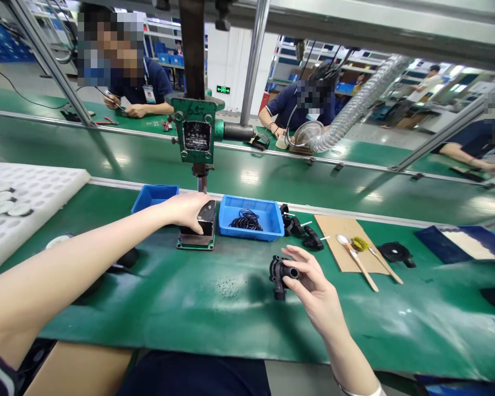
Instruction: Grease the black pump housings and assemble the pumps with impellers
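Observation:
My left hand point(190, 210) reaches out to the press and is wrapped over a black block point(207, 215), with the thumb on its front side. The block sits on the green-edged base point(195, 242) beneath the ram of the green press point(196, 135). In front of me my right hand point(311, 278) pinches a black plastic pump housing point(278, 276) between thumb and fingers. The housing has a round pipe stub facing right and another pointing down. It is held a little above the green mat, and a shadow lies around it.
A blue bin point(251, 219) holds black rubber rings; black parts with white shafts point(303, 228) lie beside it. Brushes point(361, 264) rest on cardboard point(334, 242) at right. A white foam tray point(61, 190) stands left. Co-workers sit across the line.

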`<state>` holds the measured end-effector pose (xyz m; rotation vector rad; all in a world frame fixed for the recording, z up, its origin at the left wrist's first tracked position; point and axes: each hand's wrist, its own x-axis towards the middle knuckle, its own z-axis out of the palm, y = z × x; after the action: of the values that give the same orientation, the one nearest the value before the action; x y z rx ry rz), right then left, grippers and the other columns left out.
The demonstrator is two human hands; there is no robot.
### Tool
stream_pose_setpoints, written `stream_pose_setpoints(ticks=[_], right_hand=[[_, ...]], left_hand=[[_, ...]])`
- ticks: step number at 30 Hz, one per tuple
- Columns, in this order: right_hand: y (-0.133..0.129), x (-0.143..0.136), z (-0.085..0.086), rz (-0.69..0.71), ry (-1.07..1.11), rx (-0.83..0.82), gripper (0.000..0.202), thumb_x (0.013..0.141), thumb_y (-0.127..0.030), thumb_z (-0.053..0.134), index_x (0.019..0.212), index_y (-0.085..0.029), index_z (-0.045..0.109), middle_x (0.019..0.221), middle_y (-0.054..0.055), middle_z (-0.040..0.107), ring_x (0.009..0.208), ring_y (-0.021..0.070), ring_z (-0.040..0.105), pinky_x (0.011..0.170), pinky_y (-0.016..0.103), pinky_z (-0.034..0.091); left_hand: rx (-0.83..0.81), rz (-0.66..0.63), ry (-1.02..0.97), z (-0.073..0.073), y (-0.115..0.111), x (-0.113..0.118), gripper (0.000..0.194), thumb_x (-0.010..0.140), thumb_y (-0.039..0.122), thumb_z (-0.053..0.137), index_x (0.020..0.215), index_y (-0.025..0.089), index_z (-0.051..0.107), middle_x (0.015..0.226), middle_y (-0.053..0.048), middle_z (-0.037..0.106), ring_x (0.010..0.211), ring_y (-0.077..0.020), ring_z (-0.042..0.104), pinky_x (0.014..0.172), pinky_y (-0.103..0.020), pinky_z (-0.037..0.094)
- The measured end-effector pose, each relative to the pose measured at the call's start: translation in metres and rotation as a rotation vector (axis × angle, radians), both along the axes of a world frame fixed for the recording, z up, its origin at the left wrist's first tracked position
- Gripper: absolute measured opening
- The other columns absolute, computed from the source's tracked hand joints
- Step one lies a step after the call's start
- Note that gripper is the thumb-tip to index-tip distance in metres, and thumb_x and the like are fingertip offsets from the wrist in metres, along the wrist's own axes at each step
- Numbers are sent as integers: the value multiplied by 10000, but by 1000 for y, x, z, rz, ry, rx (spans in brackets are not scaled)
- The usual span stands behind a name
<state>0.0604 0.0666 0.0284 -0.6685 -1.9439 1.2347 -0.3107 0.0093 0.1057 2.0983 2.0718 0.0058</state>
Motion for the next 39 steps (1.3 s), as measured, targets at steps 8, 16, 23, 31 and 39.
stream_pose_setpoints(ticks=[8,16,23,31,39], right_hand=[[-24,-20,4,18,166,-560,215,853,-385,735,904,-219,609,1226,87,680,1195,246,628,996,382,496],[-44,-43,4,45,344,-940,239,879,-378,713,978,-161,700,1151,104,727,1157,241,674,1121,415,472],[-59,-56,5,19,383,-1040,278,845,-338,751,1016,-119,734,1150,134,733,1158,268,679,1129,429,488],[-70,-65,5,26,392,-1093,318,808,-329,789,1016,-91,748,1130,148,740,1131,284,693,1107,420,516],[-62,-61,6,-14,392,-1107,356,795,-324,801,1051,-84,742,1205,163,713,1160,286,678,1062,390,558]], left_hand=[[-13,52,21,0,0,2,822,569,485,848,1256,179,516,1291,-172,642,1160,-370,628,884,-386,512],[-28,40,12,2,0,-1,815,524,473,873,1207,185,535,1238,-138,668,1083,-346,657,799,-356,524],[-39,70,18,0,1,-1,830,517,468,875,1210,162,536,1238,-168,660,1078,-362,656,812,-377,532],[-12,66,26,-4,0,0,877,526,467,885,1263,149,531,1236,-185,663,1086,-370,661,846,-395,540],[199,56,0,25,-54,-20,1199,671,577,798,1552,101,138,1626,-257,191,1518,-351,197,1191,-413,269]])
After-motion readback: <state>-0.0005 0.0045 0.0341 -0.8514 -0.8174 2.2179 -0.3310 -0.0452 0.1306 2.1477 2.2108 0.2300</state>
